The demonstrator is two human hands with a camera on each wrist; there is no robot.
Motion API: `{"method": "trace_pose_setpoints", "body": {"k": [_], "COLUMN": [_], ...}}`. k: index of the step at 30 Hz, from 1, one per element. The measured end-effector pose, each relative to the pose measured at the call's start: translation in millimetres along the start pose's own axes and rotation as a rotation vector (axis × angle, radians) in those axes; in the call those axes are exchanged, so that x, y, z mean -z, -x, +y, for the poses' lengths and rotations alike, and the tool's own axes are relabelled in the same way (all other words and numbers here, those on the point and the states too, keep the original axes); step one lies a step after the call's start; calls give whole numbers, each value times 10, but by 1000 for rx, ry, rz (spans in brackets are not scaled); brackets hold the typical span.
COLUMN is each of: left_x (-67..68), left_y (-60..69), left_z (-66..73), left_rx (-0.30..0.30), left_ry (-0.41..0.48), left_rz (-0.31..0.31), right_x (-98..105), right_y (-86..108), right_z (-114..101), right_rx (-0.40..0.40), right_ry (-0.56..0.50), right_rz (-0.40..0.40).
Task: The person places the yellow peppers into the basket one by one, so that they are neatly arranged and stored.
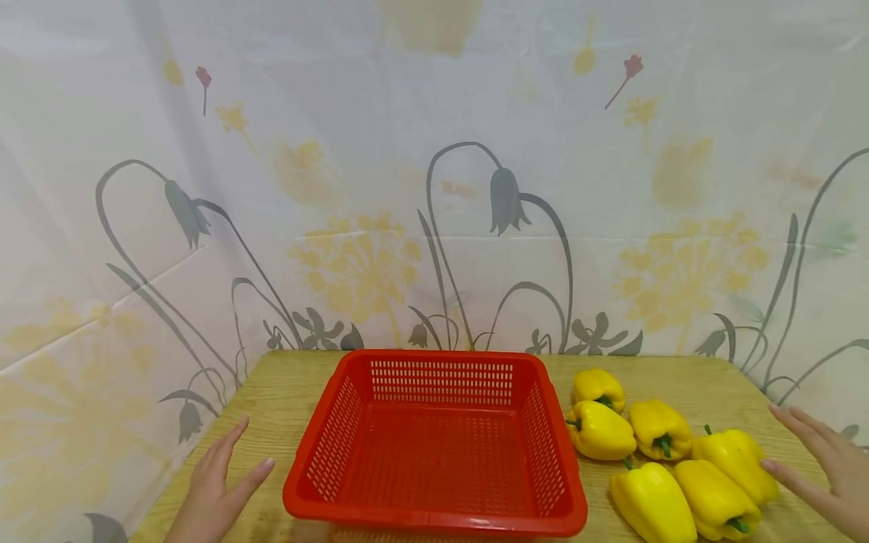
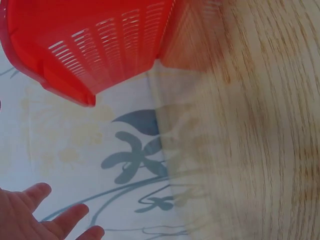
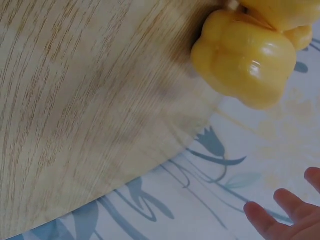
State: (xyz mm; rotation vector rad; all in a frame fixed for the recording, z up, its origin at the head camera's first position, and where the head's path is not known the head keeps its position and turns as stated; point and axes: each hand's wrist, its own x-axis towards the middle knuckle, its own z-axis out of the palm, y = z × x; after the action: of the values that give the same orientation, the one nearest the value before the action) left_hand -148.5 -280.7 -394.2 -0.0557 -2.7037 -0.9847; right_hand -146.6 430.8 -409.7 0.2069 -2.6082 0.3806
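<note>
The person's left hand [image 1: 209,494] and right hand [image 1: 838,475] were both bare. The fingers [image 1: 226,443] were long and thin, and they got a bit smaller toward the ends. The left thumb [image 1: 258,475] looked thin too. Up close, the left fingertips [image 2: 39,191] and the right fingertips [image 3: 257,212] were round and smooth. Part of the left palm [image 2: 14,220] showed as well.
</note>
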Motion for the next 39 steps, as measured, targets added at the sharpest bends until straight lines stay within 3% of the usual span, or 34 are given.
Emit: {"method": "trace_pose_setpoints", "body": {"k": [4, 9, 16, 28, 39], "left_x": [11, -11, -84, -186, -273], "left_y": [-5, -7, -3, 48, 48], "left_z": [46, 101, 138, 243, 291], "left_rx": [64, 93, 75, 149, 189], "left_ry": [21, 90, 174, 315, 403], "left_rz": [-62, -105, -86, -104, -102], "right_x": [-18, -41, -95, -180, -196], "right_y": [8, 21, 15, 2, -10], "right_z": [4, -4, 27, 86, 50], "right_rx": [11, 36, 62, 46, 57], "right_ry": [-21, -81, -142, -191, -195], "right_rz": [-12, -8, -11, -74, -64]}}
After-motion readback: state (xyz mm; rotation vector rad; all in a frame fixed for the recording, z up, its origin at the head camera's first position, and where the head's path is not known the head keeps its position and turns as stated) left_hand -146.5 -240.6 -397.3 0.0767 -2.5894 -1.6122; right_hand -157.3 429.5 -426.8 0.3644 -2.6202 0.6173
